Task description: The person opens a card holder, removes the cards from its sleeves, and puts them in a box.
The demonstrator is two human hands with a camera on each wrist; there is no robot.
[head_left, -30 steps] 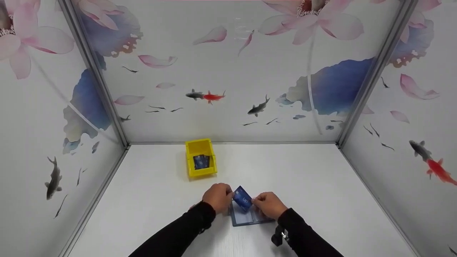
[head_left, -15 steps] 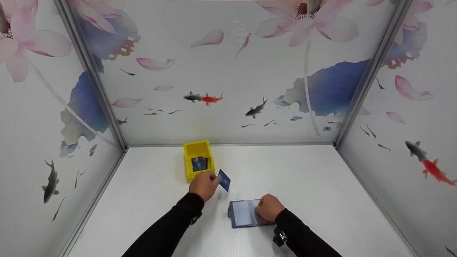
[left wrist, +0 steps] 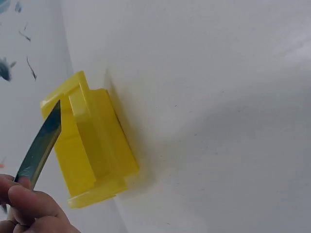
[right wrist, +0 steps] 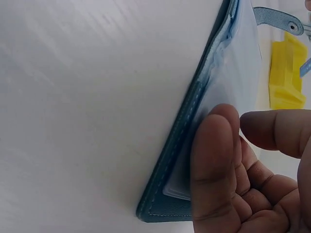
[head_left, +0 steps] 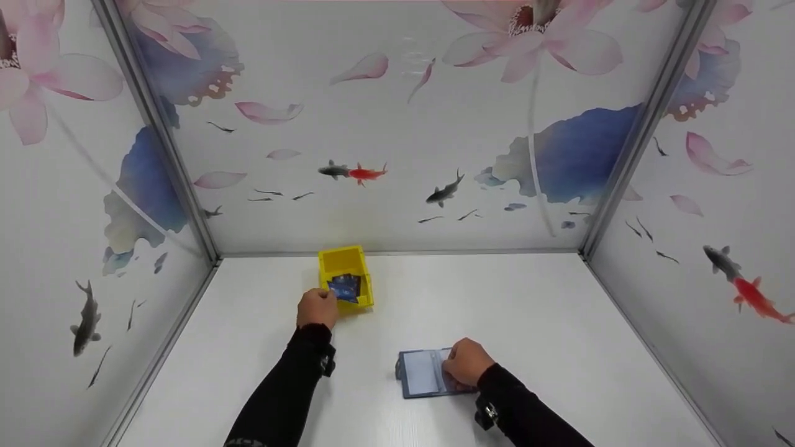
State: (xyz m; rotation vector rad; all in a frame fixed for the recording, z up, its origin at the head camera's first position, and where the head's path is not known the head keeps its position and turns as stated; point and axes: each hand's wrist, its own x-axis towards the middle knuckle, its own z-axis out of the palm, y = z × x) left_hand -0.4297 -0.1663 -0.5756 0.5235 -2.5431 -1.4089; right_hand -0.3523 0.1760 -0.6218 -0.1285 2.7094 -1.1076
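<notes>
My left hand (head_left: 317,308) pinches a blue card (left wrist: 40,145) by its edge, between thumb and fingers. In the head view, that card is over the front of the yellow bin (head_left: 340,252), overlapping other dark blue cards (head_left: 354,279) inside. A blue card holder (head_left: 422,372) lies opened flat on the table, with clear sleeves showing on its left side. On its right side rests my right hand (head_left: 469,363). Seen from the right wrist, the fingers (right wrist: 214,155) lie against the clear sleeves (right wrist: 233,73), and the thumb is close to the fingertips.
A snap strap (right wrist: 279,20) sticks out from the holder's far edge. White panels (head_left: 397,124) printed with flowers and fish stand behind and at both sides of the white table (head_left: 484,298). The bin sits near the back panel.
My left hand has carried the card from above the holder leftward and forward to the bin. My right hand has come down from the card onto the holder's right side and stayed there.
</notes>
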